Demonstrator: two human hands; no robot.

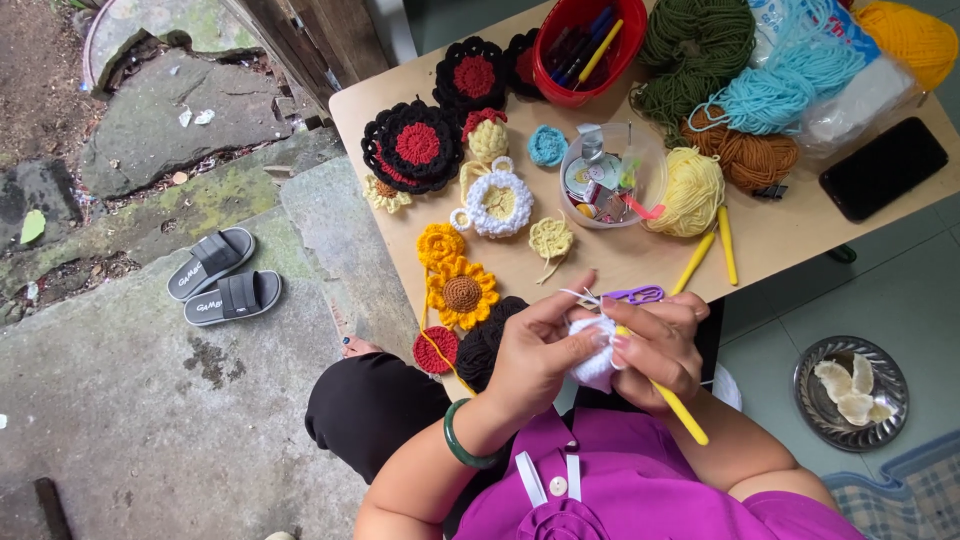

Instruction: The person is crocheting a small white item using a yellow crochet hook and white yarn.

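- Two hands meet on one small white crocheted piece (597, 362), held above your lap just in front of the near edge of the light wooden table (800, 235).
- Your left hand (540, 350) is closed around the piece, fingers pinching the fabric and a thin white strand.
- Your right hand (655, 345) is clamped on a yellow crochet hook (680, 410), its handle sticking out toward your body and its tip buried in the white work.
- A purple plastic tool (636, 294) lies on the table just beyond your knuckles; near it sit two yellow hooks (712, 255) and a pale yellow ball of yarn (690, 190).
- Further out: a crocheted sunflower (462, 293), a clear round tub of small notions (610, 175), a red bowl of pens (585, 45), and a black phone (882, 167).
- Risk, as I judge it: loosen the left pinch and the live loop could slip off the hook and unravel stitches.
- A wide elbow swing could knock the purple tool off the edge.
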